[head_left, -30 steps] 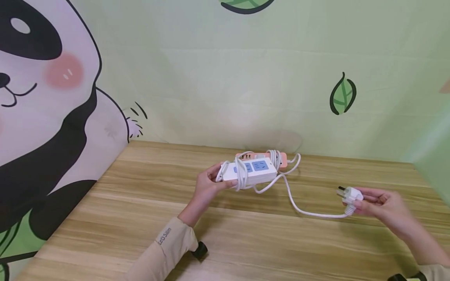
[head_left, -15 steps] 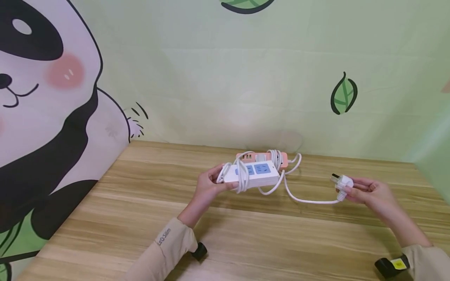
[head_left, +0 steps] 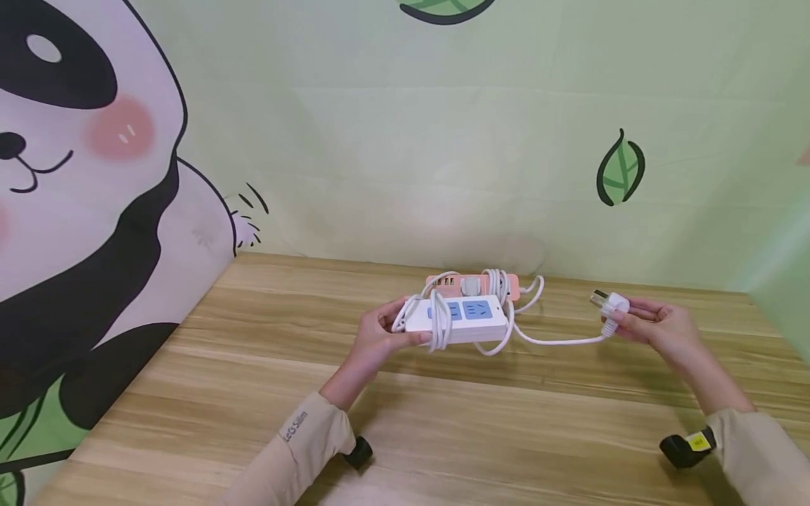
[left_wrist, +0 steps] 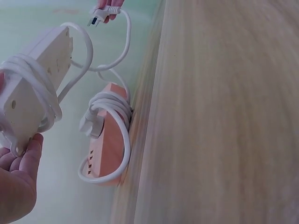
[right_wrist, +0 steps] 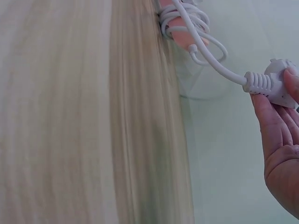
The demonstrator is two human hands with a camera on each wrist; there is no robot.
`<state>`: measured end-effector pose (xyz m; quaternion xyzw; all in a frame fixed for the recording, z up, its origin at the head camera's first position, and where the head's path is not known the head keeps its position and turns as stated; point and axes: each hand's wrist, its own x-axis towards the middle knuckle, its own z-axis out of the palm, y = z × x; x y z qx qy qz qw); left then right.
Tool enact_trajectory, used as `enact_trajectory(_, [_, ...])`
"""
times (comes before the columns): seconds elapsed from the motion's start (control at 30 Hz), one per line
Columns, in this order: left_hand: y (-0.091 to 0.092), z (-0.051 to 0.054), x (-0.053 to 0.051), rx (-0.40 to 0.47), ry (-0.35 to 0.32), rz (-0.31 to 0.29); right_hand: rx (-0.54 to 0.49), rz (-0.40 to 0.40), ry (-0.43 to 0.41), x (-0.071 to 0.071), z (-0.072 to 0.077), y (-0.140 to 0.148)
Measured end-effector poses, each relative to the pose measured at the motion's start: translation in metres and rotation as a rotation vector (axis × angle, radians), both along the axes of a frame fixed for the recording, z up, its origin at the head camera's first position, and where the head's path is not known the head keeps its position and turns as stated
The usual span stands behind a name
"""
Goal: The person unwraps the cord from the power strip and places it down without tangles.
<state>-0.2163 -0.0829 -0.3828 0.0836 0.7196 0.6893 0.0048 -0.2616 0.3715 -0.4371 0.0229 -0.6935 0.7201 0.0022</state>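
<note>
My left hand [head_left: 377, 335] grips the left end of a white power strip [head_left: 471, 325] with blue socket faces, held above the table. White cord is wound around that end, and a loose length runs from it to the right. At the end of this cord is a white plug [head_left: 615, 306], pinched between the thumb and fingers of my right hand [head_left: 664, 327]; its prongs point left. Behind the white strip a pink power strip [left_wrist: 111, 140] stands on the table. Its own white cord is coiled around it, and a white plug [left_wrist: 92, 125] sits against its face.
The wooden table [head_left: 405, 436] meets a pale green backdrop [head_left: 405, 154] printed with a panda and leaves, right behind the pink strip. Another green panel [head_left: 781, 281] rises along the right edge.
My right hand has carried the plug left and away from me, so the cord between the plug and the strip hangs differently. The white strip has shifted slightly right and its top tilted.
</note>
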Motion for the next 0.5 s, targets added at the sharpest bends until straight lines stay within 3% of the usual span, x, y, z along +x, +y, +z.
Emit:
enact_trajectory(0.2, [-0.001, 0.000, 0.001, 0.004, 0.009, -0.016, -0.139, -0.008, 0.031, -0.007, -0.002, 0.022])
enact_trajectory(0.5, [-0.005, -0.001, 0.001, -0.003, 0.016, -0.032, -0.317, -0.006, 0.045, -0.003, -0.007, 0.066])
